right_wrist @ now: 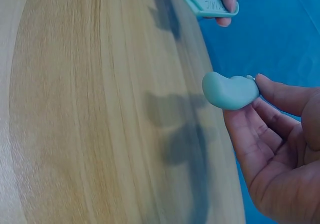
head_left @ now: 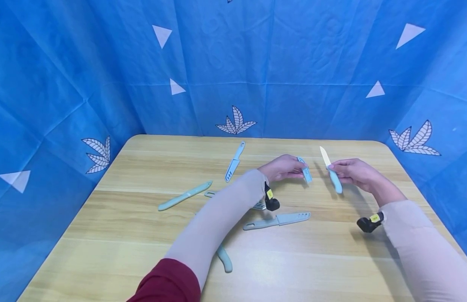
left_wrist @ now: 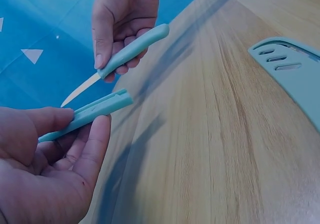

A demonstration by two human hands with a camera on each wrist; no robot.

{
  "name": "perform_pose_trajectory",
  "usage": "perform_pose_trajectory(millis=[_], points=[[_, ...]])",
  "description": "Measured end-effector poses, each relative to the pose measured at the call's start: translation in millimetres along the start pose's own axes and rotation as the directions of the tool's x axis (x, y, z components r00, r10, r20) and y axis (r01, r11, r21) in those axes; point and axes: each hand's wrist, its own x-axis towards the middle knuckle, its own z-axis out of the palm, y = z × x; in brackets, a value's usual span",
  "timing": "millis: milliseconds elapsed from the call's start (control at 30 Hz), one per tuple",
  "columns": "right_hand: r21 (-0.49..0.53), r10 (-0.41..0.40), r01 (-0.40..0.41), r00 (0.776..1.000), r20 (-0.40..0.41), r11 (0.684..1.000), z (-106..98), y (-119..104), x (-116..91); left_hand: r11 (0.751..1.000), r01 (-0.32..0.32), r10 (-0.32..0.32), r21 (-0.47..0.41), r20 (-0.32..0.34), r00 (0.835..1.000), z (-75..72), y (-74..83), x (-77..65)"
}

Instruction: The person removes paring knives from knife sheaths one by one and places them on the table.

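My left hand (head_left: 281, 167) pinches a light-blue blade sheath (head_left: 306, 171) between thumb and fingers, above the right part of the table. Across from it, my right hand (head_left: 353, 173) grips the light-blue handle of a paring knife (head_left: 334, 180), its pale blade bare. In the left wrist view, the blade tip of the paring knife (left_wrist: 132, 50) points down toward the sheath (left_wrist: 97, 112), and the sheath's slotted end is visible. Seen from the right wrist, the handle (right_wrist: 227, 92) faces the camera and hides the blade, while lettering shows on the sheath (right_wrist: 212, 5).
Sheathed knives lie at the table's back (head_left: 234, 162), left (head_left: 185, 196) and middle (head_left: 276, 221). Under the left forearm, another knife (head_left: 225, 258) and a sheathed one (head_left: 260, 205) are partly covered. A blue curtain (head_left: 218, 63) hangs behind the wooden table (head_left: 116, 218).
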Motion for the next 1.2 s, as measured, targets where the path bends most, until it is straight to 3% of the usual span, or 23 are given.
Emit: perform_pose_trajectory(millis=[767, 1200], points=[[-0.042, 0.04, -0.041, 0.999, -0.035, 0.998, -9, 12, 11, 0.998, 0.017, -0.015, 0.052, -0.041, 0.999, 12.7, -4.8, 8.8], [-0.033, 0.084, -0.085, 0.996, -0.019, 0.996, -11, 18, 17, 0.994, -0.011, 0.022, 0.108, -0.105, 0.994, 24.1, -16.9, 19.6]])
